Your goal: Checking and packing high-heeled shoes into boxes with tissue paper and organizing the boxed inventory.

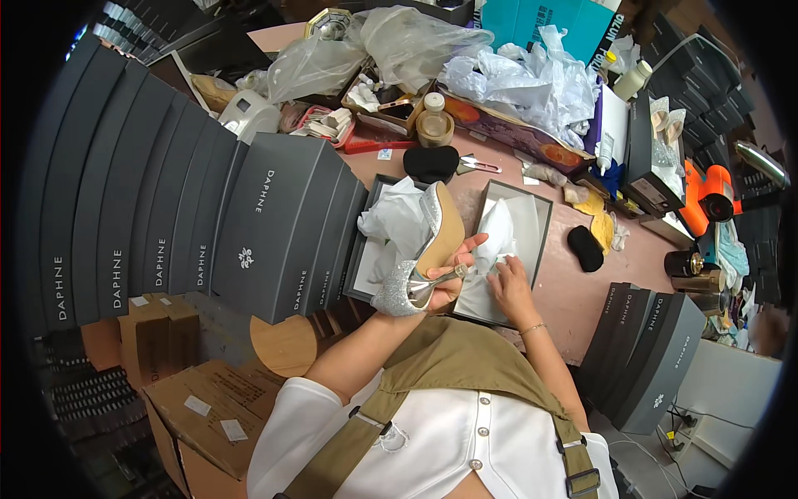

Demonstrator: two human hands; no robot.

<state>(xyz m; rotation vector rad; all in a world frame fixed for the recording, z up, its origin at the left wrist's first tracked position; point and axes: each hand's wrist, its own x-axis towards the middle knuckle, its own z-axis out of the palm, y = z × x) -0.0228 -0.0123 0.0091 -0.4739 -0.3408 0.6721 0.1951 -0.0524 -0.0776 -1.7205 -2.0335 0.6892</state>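
My left hand (447, 289) is closed around a silver glitter high-heeled shoe (449, 223), gripping it near its shiny metallic heel. The shoe is tilted, with its toe pointing away from me and its tan sole facing right. My right hand (514, 293) is over an open dark grey shoe box (540, 218) lined with white paper. Its fingers are bent and closed on white tissue paper (496, 231) in that box; the fingertips are partly hidden. Left of it, behind the shoe, another open box (357, 279) holds crumpled white tissue (391, 218).
Tall rows of dark grey shoe boxes (266, 216) stand at left, with more boxes (644, 353) at right. Black oval pads (431, 164), thread snips (480, 165), a jar (434, 125) and an orange tool (709, 197) sit on the pink table (573, 309). Plastic bags (416, 46) fill the back.
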